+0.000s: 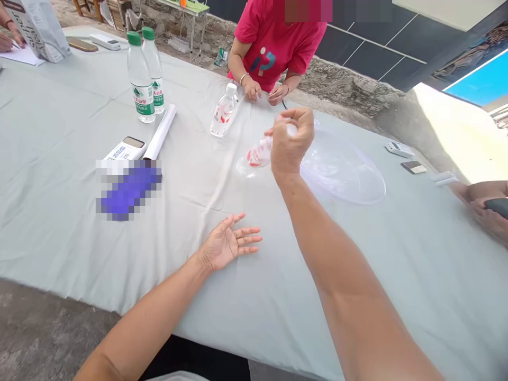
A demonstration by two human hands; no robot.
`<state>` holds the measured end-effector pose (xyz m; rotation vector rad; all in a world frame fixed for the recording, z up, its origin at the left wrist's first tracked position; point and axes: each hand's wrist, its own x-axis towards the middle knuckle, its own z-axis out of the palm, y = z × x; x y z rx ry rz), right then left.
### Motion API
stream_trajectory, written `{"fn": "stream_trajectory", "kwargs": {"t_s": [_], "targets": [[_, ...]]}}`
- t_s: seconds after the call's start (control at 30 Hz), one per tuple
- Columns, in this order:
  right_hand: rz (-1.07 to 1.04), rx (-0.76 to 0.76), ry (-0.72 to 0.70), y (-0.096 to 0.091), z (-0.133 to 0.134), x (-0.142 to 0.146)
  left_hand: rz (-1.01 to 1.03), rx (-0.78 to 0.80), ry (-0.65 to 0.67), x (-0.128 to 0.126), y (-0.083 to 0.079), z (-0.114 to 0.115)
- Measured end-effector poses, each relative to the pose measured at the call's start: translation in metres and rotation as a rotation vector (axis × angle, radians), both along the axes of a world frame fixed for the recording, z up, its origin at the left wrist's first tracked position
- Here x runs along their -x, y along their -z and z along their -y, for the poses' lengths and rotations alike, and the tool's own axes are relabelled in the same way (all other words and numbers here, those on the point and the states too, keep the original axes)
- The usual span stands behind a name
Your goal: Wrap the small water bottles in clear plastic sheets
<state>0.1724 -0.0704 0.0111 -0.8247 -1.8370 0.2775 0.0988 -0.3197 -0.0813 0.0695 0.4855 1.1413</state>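
My right hand (293, 137) is raised over the table, its fingers curled around the neck of a clear plastic bottle (257, 154) with a red and white label. The bottle is tilted, its base pointing left, and a whitish round end shows inside the curled fingers. Behind and right of that hand is a see-through round thing (345, 174) with a pale purple rim; its kind is unclear. My left hand (228, 243) rests palm up near the front of the table, fingers spread, holding nothing. Another clear bottle (224, 114) with a white cap stands upright farther back.
On the pale tablecloth (178, 180) stand two green-capped water bottles (142, 84), beside a white roll (161, 129). A blurred purple object (129, 193) lies at left. Across the table is a person in a pink shirt (278, 47). Small devices (399, 149) lie at right, near another person's hand (490, 211).
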Motion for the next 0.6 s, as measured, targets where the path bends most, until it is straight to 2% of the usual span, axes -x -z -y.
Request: {"fn": "stream_trajectory", "kwargs": {"t_s": [0.1, 0.17, 0.23, 0.33, 0.4, 0.47, 0.57, 0.6], "targets": [[-0.105, -0.071, 0.091, -0.01, -0.063, 0.013, -0.057, 0.015, 0.035, 0.0, 0.006, -0.003], [-0.162, -0.045, 0.135, -0.002, -0.091, 0.024, -0.052, 0.014, 0.029, 0.0, 0.009, -0.005], [-0.156, 0.014, 0.166, 0.015, -0.108, 0.032, -0.048, 0.012, 0.029, -0.001, 0.011, -0.007], [-0.089, 0.086, 0.156, 0.041, -0.12, 0.037, -0.057, 0.017, 0.035, -0.002, 0.012, -0.007], [-0.026, 0.103, 0.078, 0.045, -0.12, 0.035, -0.067, 0.021, 0.034, -0.004, 0.011, -0.007], [0.063, 0.151, 0.042, 0.032, -0.114, 0.032, -0.074, 0.022, 0.029, -0.005, 0.011, -0.007], [0.17, 0.252, 0.194, -0.008, -0.097, 0.034, -0.074, 0.023, 0.026, -0.006, 0.01, -0.007], [0.159, 0.226, 0.248, -0.023, -0.092, 0.039, -0.073, 0.021, 0.028, -0.006, 0.01, -0.007]]}}
